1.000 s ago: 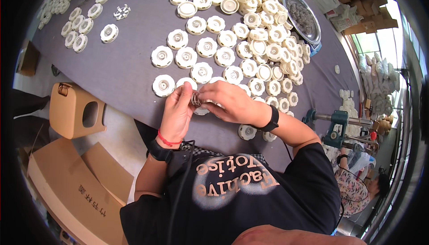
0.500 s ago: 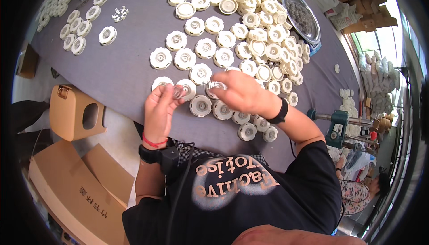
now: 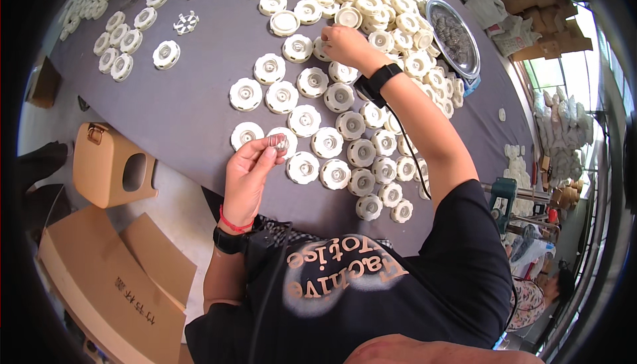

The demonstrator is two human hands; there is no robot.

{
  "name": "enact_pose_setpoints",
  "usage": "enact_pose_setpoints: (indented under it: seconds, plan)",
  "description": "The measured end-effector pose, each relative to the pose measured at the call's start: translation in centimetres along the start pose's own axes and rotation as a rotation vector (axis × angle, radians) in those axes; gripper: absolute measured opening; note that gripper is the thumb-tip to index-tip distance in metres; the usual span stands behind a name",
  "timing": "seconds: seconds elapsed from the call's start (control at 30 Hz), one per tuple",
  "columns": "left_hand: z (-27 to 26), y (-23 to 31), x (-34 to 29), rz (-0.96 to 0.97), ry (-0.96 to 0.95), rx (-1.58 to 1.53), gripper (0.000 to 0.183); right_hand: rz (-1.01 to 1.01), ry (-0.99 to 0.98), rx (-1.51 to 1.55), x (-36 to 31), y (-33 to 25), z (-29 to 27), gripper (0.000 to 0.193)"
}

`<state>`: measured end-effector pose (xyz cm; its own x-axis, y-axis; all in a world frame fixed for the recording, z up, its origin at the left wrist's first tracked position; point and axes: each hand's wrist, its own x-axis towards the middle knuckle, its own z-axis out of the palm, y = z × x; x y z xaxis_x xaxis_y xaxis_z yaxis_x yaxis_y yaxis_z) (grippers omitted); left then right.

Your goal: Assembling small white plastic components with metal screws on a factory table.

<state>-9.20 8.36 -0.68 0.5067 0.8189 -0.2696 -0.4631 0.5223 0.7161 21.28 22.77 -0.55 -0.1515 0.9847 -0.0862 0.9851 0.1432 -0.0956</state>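
My left hand is pinched on a small bunch of shiny metal coil springs, just above a white round cap with a scalloped rim. Farther off to the right, my right hand has its fingers curled down over another white cap, partly covered by them. What those fingers grip, if anything, is hidden. Loose rows of similar caps lie open side up between and beside my hands. Many show a coil or ring in the middle.
A big heap of white caps fills the far side. Beside it stands a metal tray of springs. At left are a smaller cap group, a spoked white part, a tan stool and a cardboard box. A green-and-metal bench device sits right.
My right hand has moved away from the near caps to one farther off, its arm now stretched out. My left hand stays near the same cap, still pinching springs.
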Motion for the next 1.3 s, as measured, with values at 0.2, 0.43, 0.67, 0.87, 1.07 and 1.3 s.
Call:
enact_pose_setpoints:
  seconds: [0.2, 0.43, 0.67, 0.87, 1.07, 1.3]
  plan:
    - [1.0, -0.4, 0.8, 0.052, -0.012, 0.046, 0.016, -0.028, 0.188, 0.147, -3.9, -1.9, -1.0, 0.034]
    - [1.2, -2.3, 1.1, -0.002, -0.059, 0.096, 0.015, -0.238, -0.177, 0.823, -13.9, -11.7, -4.9, 0.034]
    - [2.0, -1.6, -0.1, -0.063, -0.077, 0.177, 0.027, 0.062, 0.198, 0.32, -9.4, -2.0, -0.8, 0.024]
    - [-0.7, -1.4, -0.7, 0.195, 0.145, 0.591, 0.028, 0.108, 0.088, 0.202, -7.1, 1.2, 0.4, 0.019]
    - [-1.3, -1.3, -1.2, 0.293, 0.19, 0.918, 0.025, 0.075, 0.078, 0.18, -7.5, 1.6, -0.8, 0.021]
    - [0.5, -2.6, -2.0, 0.4, 0.066, 1.004, 0.021, 0.049, 0.14, 0.161, -7.2, 0.8, 1.0, 0.015]
